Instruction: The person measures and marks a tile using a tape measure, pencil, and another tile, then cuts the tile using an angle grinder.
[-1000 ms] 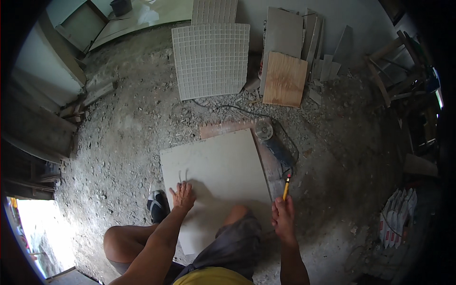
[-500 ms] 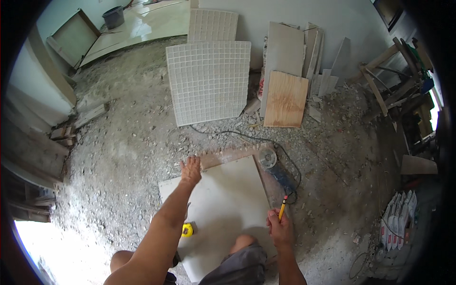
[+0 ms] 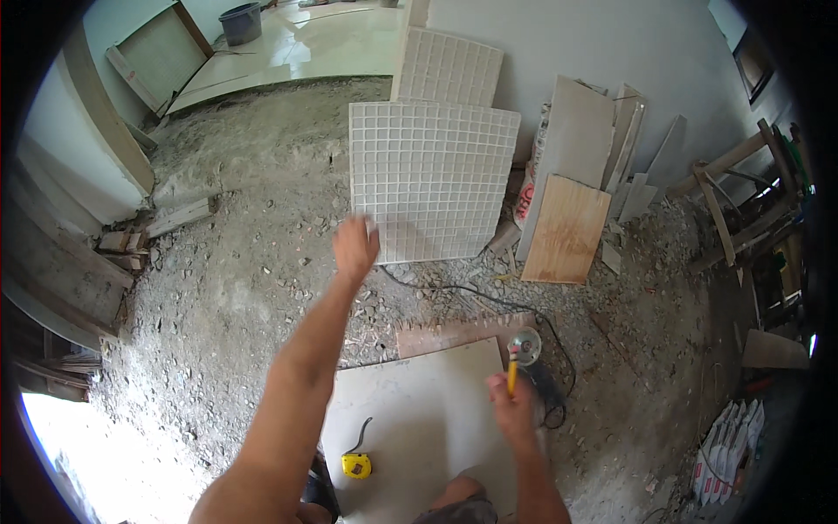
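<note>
My left hand (image 3: 354, 249) is raised in front of the white grid-backed panel (image 3: 432, 179), its fingers blurred; I cannot tell whether it touches the panel. My right hand (image 3: 511, 403) grips a yellow pencil (image 3: 512, 370) over the right part of a pale flat tile (image 3: 410, 402) on the ground. A yellow tape measure (image 3: 356, 465) rests on this tile, left of my right hand. An angle grinder (image 3: 525, 347) with a metal disc lies just beyond the pencil, on a pinkish board (image 3: 445, 336) under the tile's far edge, partly hidden by my hand.
A wooden board (image 3: 566, 229) and offcuts lean on the back wall. A dark cord (image 3: 419, 288) crosses the rubble. A bucket (image 3: 240, 24) stands on the tiled floor (image 3: 310, 48) behind. Stacked wooden frames (image 3: 720, 205) and white bags (image 3: 724, 454) are at the right, wood scraps (image 3: 122, 249) at the left.
My left hand has left the tile and moved forward and up toward the leaning panel. The tape measure has come into sight. The view has tilted up. My right hand still holds the pencil.
</note>
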Demonstrator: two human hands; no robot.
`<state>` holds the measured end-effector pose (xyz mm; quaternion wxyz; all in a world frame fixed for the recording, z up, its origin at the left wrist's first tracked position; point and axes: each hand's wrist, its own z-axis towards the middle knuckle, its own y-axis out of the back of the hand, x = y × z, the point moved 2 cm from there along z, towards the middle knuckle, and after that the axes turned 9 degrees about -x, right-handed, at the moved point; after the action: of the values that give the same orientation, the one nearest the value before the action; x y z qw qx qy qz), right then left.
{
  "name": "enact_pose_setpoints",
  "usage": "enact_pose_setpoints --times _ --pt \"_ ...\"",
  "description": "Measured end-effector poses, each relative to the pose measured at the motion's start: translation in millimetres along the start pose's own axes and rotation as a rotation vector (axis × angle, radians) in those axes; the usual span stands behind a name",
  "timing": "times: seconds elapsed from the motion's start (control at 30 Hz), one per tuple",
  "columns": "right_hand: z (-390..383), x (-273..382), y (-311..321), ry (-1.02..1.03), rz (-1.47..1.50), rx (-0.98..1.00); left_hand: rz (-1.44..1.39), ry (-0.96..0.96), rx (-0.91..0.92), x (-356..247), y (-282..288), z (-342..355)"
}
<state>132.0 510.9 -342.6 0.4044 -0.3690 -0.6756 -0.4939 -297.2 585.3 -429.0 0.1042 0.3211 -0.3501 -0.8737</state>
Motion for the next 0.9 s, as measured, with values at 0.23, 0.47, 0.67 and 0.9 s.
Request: enact_pose_setpoints --times 0.23,0.47,0.67,0.9 --pt "-5 -57 -108 -0.1 -0.264 0.24 -0.129 -0.215 -0.111 -26 46 221" --pt "-17 -51 -80 -0.099 -0.19 0.107 -0.018 -0.124 0.156 -23 26 246" --pt "-29 -24 -46 -0.138 -0.193 -0.038 -0.344 -0.23 0.139 -31 57 225" --pt "139 199 -63 0.634 -0.339 -0.248 -0.428 -0.303 0.365 -77 153 153"
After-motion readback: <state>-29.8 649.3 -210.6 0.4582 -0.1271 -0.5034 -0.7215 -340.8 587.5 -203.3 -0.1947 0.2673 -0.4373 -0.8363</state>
